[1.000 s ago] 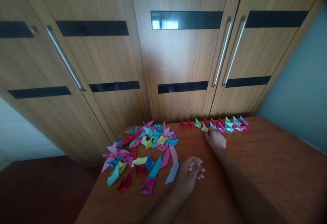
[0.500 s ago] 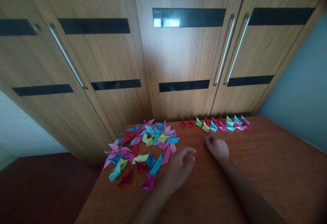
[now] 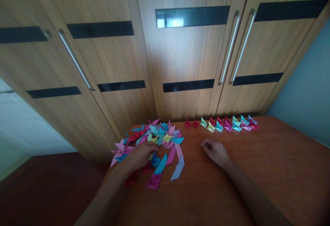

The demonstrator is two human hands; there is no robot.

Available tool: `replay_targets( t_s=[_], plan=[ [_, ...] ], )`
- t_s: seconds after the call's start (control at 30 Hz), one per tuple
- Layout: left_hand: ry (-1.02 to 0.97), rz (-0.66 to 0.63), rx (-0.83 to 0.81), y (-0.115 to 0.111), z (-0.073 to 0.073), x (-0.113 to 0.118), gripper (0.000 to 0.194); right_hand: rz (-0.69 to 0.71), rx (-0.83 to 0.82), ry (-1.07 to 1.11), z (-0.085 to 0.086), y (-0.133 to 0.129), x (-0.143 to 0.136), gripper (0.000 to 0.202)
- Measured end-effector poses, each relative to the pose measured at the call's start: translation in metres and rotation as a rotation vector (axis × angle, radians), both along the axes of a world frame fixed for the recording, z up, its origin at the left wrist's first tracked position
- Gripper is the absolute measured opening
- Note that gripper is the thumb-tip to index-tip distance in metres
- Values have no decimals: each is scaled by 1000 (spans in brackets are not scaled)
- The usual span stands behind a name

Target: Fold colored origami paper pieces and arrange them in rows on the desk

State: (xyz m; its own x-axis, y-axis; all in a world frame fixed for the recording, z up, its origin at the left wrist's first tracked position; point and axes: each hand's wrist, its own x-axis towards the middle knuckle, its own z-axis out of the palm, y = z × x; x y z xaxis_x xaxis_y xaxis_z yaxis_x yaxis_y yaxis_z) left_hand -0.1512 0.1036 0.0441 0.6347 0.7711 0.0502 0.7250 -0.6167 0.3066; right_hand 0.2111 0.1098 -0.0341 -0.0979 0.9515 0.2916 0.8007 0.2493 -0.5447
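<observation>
On the left side of the table (image 3: 196, 191), a heap of folded paper pieces (image 3: 160, 136) in mixed colours lay spread out. The left hand (image 3: 143, 154) was positioned over its near part, fingers bent downward; whether they gripped a piece could not be determined. A magenta piece (image 3: 154, 181) lay at the near side. The right hand (image 3: 216, 152) was loosely closed, visibly holding nothing, just nearer than the row of small folded pieces (image 3: 219, 126) along the far right edge.
</observation>
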Motion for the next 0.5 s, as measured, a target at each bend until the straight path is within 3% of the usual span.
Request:
replay_targets(
  t_s=[0.27,0.5],
  plan=[
    [72,-34,11,2,0,5,30,0,9,29,0,0,1,30],
    [98,12,-2,1,11,-4,20,4,12,40,0,1,1,28]
  ],
)
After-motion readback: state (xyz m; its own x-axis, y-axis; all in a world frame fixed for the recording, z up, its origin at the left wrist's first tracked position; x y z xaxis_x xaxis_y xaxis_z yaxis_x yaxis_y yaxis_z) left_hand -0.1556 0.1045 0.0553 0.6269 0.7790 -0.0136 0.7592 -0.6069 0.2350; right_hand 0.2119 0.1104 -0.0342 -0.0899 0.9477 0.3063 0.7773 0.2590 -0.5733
